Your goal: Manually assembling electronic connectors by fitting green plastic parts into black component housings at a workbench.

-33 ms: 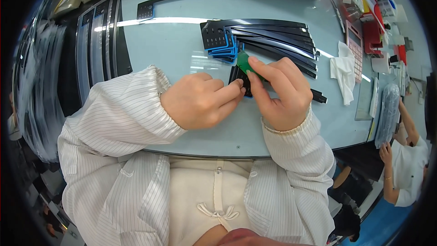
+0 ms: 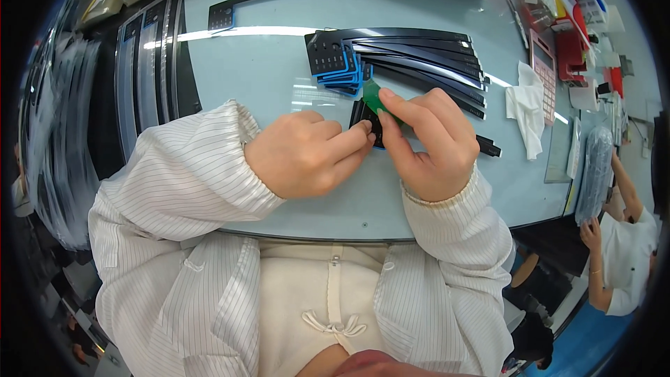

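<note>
Pinched between both hands, left hand [image 2: 303,153] and right hand [image 2: 426,143], a black strip [image 2: 364,117] lies on the table [image 2: 265,70]; right fingers press a green tab [image 2: 372,95]. Slipping could misalign it. Beyond, a strip stack [image 2: 412,52] fans out.

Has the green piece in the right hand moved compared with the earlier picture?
No. The green piece sits in the same spot just below the fanned stack of black strips, pinched by the right hand.
</note>
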A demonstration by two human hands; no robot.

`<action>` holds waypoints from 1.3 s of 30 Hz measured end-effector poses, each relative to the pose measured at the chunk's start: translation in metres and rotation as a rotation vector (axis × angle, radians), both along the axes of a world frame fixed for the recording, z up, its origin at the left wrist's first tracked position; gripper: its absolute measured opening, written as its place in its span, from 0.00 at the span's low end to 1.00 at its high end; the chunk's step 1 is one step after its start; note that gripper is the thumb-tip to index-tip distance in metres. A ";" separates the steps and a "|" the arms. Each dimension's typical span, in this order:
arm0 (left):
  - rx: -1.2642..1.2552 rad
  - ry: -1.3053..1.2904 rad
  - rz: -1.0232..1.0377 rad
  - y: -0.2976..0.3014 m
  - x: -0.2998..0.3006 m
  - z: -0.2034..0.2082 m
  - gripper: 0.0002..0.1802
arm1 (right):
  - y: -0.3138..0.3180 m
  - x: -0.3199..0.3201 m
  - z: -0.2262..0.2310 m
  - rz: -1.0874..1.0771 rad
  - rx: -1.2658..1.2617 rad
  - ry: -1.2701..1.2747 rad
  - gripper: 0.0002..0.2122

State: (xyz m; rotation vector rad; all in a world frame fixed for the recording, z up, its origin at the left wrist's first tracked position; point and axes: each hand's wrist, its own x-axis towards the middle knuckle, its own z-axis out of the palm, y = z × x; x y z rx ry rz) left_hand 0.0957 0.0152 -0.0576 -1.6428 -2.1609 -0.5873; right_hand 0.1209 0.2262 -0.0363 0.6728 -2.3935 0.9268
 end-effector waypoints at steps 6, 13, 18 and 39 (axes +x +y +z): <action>-0.017 -0.006 0.009 0.000 0.000 0.002 0.11 | 0.001 0.003 0.003 0.000 -0.015 -0.007 0.15; -0.031 -0.012 0.003 0.004 -0.002 0.004 0.09 | 0.004 0.001 -0.004 0.013 -0.045 0.022 0.15; -0.020 -0.019 0.007 0.001 -0.001 0.005 0.09 | 0.005 0.004 0.002 0.028 0.007 0.003 0.15; 0.087 -0.131 0.004 0.003 -0.001 0.000 0.11 | 0.012 0.005 0.009 -0.085 -0.185 0.106 0.15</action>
